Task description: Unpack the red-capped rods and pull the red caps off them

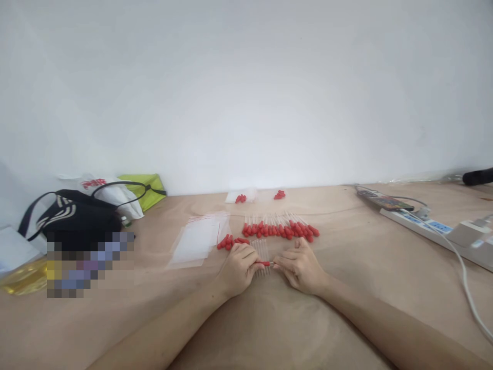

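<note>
My left hand (239,267) is closed in a pinch on a small red rubber bulb (263,263). My right hand (298,266) is closed in a pinch on the end of a thin clear tube that meets that bulb. Both hands rest on the wooden table (346,267), over several loose clear tubes (262,250). Just beyond my hands lies a row of several finished droppers with red bulbs (279,229). A few loose red bulbs (229,241) lie near my left hand.
Clear zip bags (198,237) lie left of the droppers. More red bulbs (279,195) sit near the wall. A black bag (75,216) and a green pouch (148,187) stand at the left. A power strip (435,228), a phone (385,202) and a white cable (468,288) occupy the right.
</note>
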`<state>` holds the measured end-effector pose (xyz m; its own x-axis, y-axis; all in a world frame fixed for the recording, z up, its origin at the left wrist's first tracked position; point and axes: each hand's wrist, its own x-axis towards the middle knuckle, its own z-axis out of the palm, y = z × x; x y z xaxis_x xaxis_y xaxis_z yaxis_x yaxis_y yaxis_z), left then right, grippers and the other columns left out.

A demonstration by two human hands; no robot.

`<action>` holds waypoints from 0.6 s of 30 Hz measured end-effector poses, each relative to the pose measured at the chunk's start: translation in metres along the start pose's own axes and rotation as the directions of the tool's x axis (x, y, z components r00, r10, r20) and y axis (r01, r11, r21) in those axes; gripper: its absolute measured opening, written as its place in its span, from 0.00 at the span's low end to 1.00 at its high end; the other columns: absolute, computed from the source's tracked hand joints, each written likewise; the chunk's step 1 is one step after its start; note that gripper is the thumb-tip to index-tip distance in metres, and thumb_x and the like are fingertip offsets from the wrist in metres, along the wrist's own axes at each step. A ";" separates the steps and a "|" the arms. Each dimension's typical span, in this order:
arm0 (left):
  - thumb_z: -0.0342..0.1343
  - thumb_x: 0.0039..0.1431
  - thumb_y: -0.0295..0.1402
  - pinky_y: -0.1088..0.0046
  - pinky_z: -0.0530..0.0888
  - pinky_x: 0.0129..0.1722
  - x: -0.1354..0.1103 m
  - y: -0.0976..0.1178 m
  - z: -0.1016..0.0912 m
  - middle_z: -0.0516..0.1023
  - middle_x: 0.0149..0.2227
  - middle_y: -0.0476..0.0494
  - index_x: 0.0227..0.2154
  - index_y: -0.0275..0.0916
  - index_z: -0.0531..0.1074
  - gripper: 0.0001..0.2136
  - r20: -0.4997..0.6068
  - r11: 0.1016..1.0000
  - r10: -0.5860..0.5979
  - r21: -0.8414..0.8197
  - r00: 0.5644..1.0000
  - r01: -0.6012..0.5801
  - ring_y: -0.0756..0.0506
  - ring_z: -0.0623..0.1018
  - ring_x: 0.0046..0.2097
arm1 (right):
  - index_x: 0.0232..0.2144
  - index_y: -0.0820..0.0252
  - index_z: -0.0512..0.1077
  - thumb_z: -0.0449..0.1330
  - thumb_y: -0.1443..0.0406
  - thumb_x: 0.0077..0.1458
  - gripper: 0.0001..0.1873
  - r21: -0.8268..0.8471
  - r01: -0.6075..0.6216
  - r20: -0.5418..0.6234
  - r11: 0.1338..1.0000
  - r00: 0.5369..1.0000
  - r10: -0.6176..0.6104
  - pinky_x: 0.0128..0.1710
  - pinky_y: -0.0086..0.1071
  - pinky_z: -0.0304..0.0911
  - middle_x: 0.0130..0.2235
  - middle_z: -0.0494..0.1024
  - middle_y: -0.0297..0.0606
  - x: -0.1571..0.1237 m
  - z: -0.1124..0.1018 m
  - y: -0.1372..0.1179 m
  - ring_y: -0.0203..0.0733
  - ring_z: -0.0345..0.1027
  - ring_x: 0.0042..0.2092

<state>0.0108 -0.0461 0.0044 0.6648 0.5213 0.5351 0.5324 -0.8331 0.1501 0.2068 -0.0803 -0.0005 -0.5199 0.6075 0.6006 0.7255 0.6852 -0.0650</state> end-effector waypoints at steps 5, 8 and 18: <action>0.42 0.59 0.35 0.69 0.62 0.35 -0.001 -0.002 -0.004 0.70 0.26 0.45 0.22 0.37 0.66 0.14 -0.019 1.000 -0.010 -0.023 1.000 0.010 0.47 0.67 0.32 | 0.24 0.59 0.70 0.45 0.64 0.56 0.16 0.006 -0.041 0.027 0.999 0.999 0.041 0.32 0.33 0.41 0.20 0.69 0.33 -0.006 -0.002 0.007 0.32 0.56 0.24; 0.42 0.59 0.34 0.69 0.64 0.34 -0.007 -0.009 -0.010 0.69 0.25 0.45 0.22 0.38 0.67 0.13 -0.058 0.996 -0.087 -0.032 0.995 0.085 0.47 0.68 0.32 | 0.26 0.59 0.72 0.45 0.62 0.56 0.17 0.041 -0.180 0.048 0.983 0.983 0.178 0.34 0.34 0.44 0.23 0.72 0.36 -0.010 -0.005 0.019 0.34 0.59 0.26; 0.45 0.54 0.30 0.71 0.70 0.37 -0.009 -0.034 -0.023 0.68 0.35 0.43 0.37 0.39 0.68 0.10 -0.266 0.894 -0.445 -0.081 0.855 0.440 0.47 0.71 0.37 | 0.33 0.60 0.69 0.47 0.70 0.49 0.13 0.245 -0.422 0.059 0.873 0.905 0.421 0.31 0.30 0.56 0.31 0.72 0.38 -0.004 0.009 0.020 0.38 0.65 0.32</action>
<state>-0.0250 -0.0269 0.0138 0.1924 0.7672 0.6119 0.7263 -0.5306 0.4369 0.2191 -0.0652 -0.0110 -0.1916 0.8623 0.4688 0.7420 0.4399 -0.5059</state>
